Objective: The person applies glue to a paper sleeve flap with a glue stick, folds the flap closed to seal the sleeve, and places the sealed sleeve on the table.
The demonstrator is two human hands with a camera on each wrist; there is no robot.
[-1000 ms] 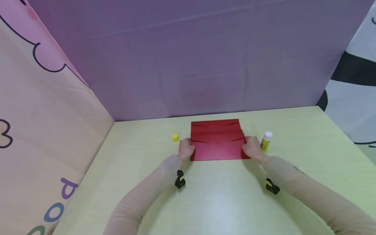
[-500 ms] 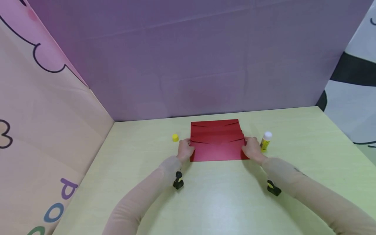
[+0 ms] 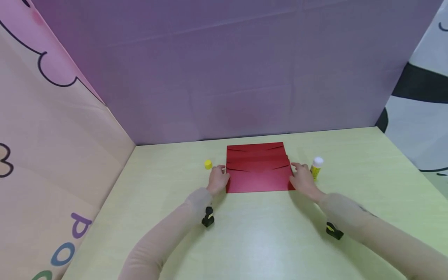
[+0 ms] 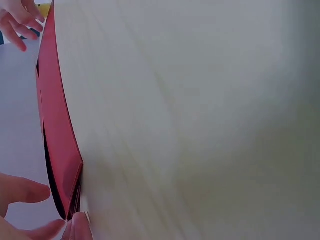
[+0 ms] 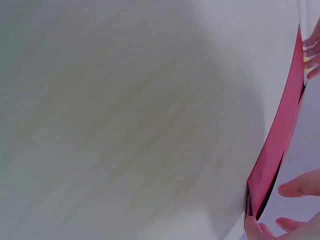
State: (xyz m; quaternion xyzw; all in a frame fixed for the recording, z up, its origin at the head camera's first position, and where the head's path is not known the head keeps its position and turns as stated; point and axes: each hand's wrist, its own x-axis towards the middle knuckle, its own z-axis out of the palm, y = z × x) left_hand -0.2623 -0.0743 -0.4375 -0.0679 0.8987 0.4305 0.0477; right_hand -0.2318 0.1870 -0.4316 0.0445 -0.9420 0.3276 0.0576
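Red envelopes [image 3: 259, 181] lie stacked and overlapping on the table, their flap edges stepped toward the back. My left hand [image 3: 217, 180] is at their left edge, thumb lifted apart and fingers loosely extended beside the corner in the left wrist view. At the right edge my right hand [image 3: 303, 181] is spread likewise, with a gap between its thumb [image 5: 300, 185] and the red paper in the right wrist view. Fingertips of both hands are close to the stack's side edges; whether they touch it I cannot tell.
A yellow glue stick [image 3: 316, 169] with a white top stands just right of my right hand. A small yellow cap [image 3: 208, 164] sits behind my left hand. The pale wooden table [image 3: 252, 237] meets a purple backdrop [image 3: 224, 77] at its far edge.
Both hands have loosened from the envelopes and drawn slightly outward, the left to the left and the right to the right. The envelopes stay in place on the table.
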